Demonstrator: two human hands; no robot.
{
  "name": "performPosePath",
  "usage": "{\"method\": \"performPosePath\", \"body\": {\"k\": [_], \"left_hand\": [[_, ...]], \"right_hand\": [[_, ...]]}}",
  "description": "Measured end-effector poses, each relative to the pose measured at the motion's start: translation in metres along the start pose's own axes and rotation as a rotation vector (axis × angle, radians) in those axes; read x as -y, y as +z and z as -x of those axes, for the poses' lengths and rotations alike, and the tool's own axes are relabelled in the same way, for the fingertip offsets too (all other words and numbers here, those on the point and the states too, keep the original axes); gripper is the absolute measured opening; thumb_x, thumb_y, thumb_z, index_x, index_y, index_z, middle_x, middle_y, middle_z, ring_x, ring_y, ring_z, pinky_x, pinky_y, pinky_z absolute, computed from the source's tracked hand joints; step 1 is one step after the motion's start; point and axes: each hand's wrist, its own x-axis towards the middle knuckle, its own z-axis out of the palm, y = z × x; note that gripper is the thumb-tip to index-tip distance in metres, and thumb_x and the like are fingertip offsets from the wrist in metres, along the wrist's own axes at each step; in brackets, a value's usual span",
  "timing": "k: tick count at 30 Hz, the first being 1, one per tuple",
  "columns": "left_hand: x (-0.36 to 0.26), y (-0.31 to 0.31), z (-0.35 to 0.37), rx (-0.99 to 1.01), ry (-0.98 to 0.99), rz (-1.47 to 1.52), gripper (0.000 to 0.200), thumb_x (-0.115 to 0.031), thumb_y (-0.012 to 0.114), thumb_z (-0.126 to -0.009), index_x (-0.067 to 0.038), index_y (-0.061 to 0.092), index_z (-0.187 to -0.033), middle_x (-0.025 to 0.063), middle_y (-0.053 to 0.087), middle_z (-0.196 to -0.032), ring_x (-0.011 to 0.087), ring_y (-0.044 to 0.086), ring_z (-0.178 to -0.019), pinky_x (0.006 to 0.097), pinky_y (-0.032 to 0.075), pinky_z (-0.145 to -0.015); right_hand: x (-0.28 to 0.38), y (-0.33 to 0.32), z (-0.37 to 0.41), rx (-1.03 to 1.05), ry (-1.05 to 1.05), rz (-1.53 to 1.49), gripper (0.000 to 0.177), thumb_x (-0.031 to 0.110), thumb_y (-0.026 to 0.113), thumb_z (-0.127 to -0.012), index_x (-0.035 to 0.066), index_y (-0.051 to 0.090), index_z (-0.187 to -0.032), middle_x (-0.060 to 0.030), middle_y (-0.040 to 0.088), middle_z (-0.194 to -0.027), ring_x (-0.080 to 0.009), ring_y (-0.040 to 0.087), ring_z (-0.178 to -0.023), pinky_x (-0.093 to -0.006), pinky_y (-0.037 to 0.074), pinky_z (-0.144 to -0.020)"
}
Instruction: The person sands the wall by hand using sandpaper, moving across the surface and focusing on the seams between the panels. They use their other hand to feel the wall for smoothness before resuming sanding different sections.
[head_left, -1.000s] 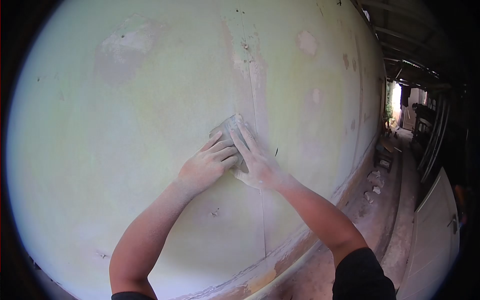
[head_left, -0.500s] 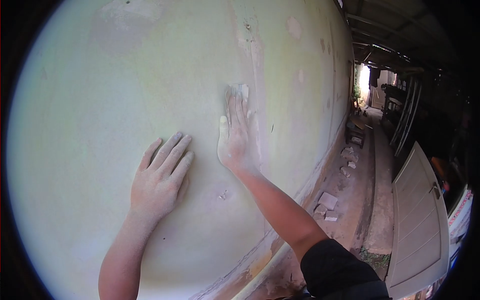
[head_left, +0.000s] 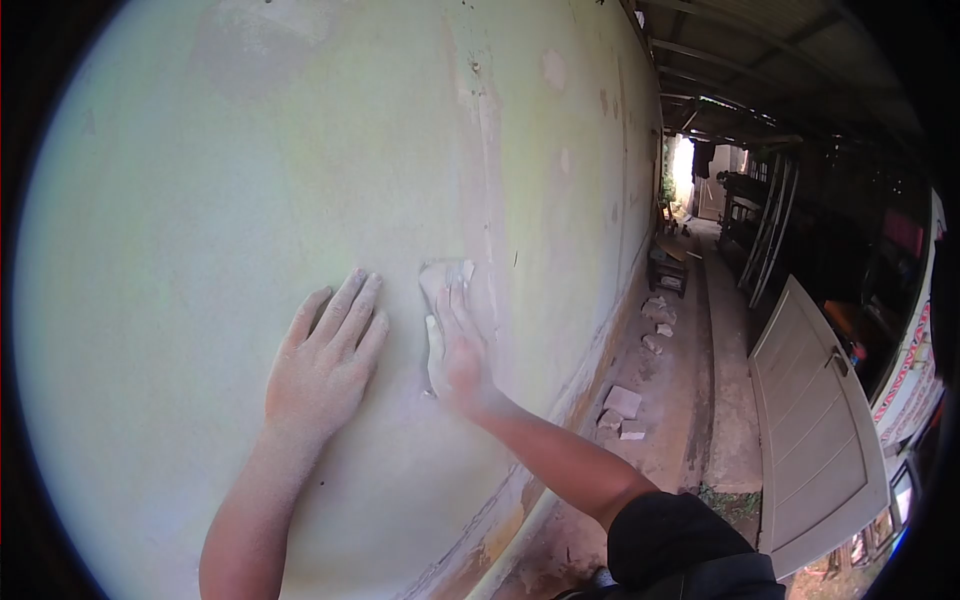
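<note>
Dust coats both of my hands, which are against the pale green wall (head_left: pixel 200 300). My left hand (head_left: pixel 320 370) lies flat on it, fingers spread, holding nothing. To its right, my right hand (head_left: pixel 462 350) presses a dusty, pale piece of sandpaper (head_left: pixel 445 273) to the surface. The sheet's top edge and corners show beyond the fingertips; the rest is hidden under the palm and fingers. A vertical seam of patched plaster (head_left: pixel 490 170) runs up the wall just right of this hand.
Along the foot of the wall lie broken blocks (head_left: pixel 622 402) and rubble (head_left: pixel 655 325), with a small stool (head_left: pixel 667 270) farther back. A loose panel door (head_left: pixel 818 430) leans at the right. Long poles (head_left: pixel 775 235) stand behind it under a dark roof.
My right hand has slid down the wall with the sandpaper, from above the left hand's level to beside it. The left hand stays nearly in place. The view has turned slightly right.
</note>
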Motion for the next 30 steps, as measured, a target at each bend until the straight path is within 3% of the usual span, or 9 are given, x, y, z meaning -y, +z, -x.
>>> {"method": "performPosePath", "body": {"k": [3,7,13,16,19,21,25,27,30], "left_hand": [[0.003,-0.002,0.001,-0.003,0.025,-0.009,0.038,-0.010,0.072,-0.085,-0.005,0.065,-0.122,0.0108,0.057,-0.156,0.0270,0.049,-0.149,0.0476,0.040,-0.121],[0.000,-0.003,0.001,0.031,0.031,0.011,0.035,-0.011,0.069,-0.086,-0.005,0.066,-0.120,0.0119,0.059,-0.155,0.0263,0.051,-0.148,0.0469,0.041,-0.121],[0.000,-0.003,0.000,0.007,0.023,0.021,0.033,-0.013,0.067,-0.087,-0.004,0.067,-0.119,0.0128,0.060,-0.153,0.0254,0.052,-0.147,0.0459,0.041,-0.120],[0.000,-0.005,0.001,0.026,0.024,0.020,0.033,-0.013,0.067,-0.087,-0.005,0.067,-0.120,0.0118,0.059,-0.154,0.0245,0.051,-0.148,0.0456,0.041,-0.121],[0.000,-0.006,0.002,0.056,0.020,0.017,0.034,-0.014,0.067,-0.088,-0.006,0.067,-0.121,0.0108,0.058,-0.156,0.0237,0.050,-0.149,0.0452,0.040,-0.121],[0.000,-0.005,0.003,0.068,0.020,0.017,0.034,-0.014,0.067,-0.088,-0.006,0.067,-0.121,0.0103,0.057,-0.156,0.0232,0.049,-0.149,0.0450,0.039,-0.122],[0.001,-0.003,0.004,0.067,0.025,0.005,0.034,-0.014,0.067,-0.089,-0.006,0.068,-0.122,0.0101,0.057,-0.157,0.0230,0.048,-0.150,0.0455,0.038,-0.122],[0.001,-0.001,0.005,0.063,0.024,0.001,0.034,-0.015,0.067,-0.089,-0.006,0.068,-0.122,0.0101,0.056,-0.157,0.0229,0.048,-0.150,0.0456,0.038,-0.122],[0.000,-0.001,0.005,0.064,0.028,0.010,0.033,-0.014,0.066,-0.089,-0.006,0.068,-0.122,0.0101,0.056,-0.158,0.0226,0.047,-0.150,0.0459,0.038,-0.122]], "right_hand": [[-0.017,0.006,0.044,0.071,0.059,-0.048,0.050,0.015,0.050,-0.111,-0.011,0.045,-0.154,-0.0331,0.037,-0.166,-0.0480,0.032,-0.156,-0.0464,0.031,-0.129],[-0.075,0.002,-0.011,-0.027,0.206,0.028,0.050,0.014,0.051,-0.111,-0.011,0.045,-0.154,-0.0332,0.037,-0.165,-0.0476,0.032,-0.157,-0.0466,0.031,-0.129],[-0.040,-0.001,0.010,-0.067,0.081,0.031,0.050,0.012,0.051,-0.110,-0.010,0.045,-0.155,-0.0333,0.040,-0.164,-0.0486,0.035,-0.155,-0.0477,0.034,-0.127],[-0.025,0.003,0.043,0.107,-0.060,-0.005,0.047,0.013,0.052,-0.110,-0.010,0.050,-0.152,-0.0317,0.045,-0.161,-0.0447,0.041,-0.153,-0.0475,0.038,-0.125],[-0.065,-0.003,0.023,0.040,0.010,-0.005,0.048,0.015,0.055,-0.109,-0.008,0.052,-0.151,-0.0302,0.049,-0.159,-0.0444,0.047,-0.149,-0.0482,0.041,-0.123],[-0.088,-0.007,-0.006,0.036,0.257,0.083,0.048,0.015,0.055,-0.109,-0.008,0.051,-0.151,-0.0295,0.049,-0.159,-0.0420,0.048,-0.148,-0.0460,0.043,-0.121],[-0.080,-0.012,-0.013,0.011,0.244,0.059,0.045,0.016,0.055,-0.110,-0.009,0.054,-0.147,-0.0290,0.050,-0.158,-0.0431,0.050,-0.146,-0.0461,0.043,-0.121],[-0.057,-0.009,0.013,0.013,-0.036,0.216,0.046,0.003,0.054,-0.105,-0.006,0.055,-0.150,-0.0287,0.055,-0.154,-0.0423,0.057,-0.141,-0.0447,0.049,-0.115],[-0.029,-0.016,0.048,0.155,-0.390,0.174,0.049,-0.001,0.057,-0.100,-0.003,0.058,-0.148,-0.0269,0.057,-0.153,-0.0387,0.058,-0.142,-0.0443,0.052,-0.112]]}}
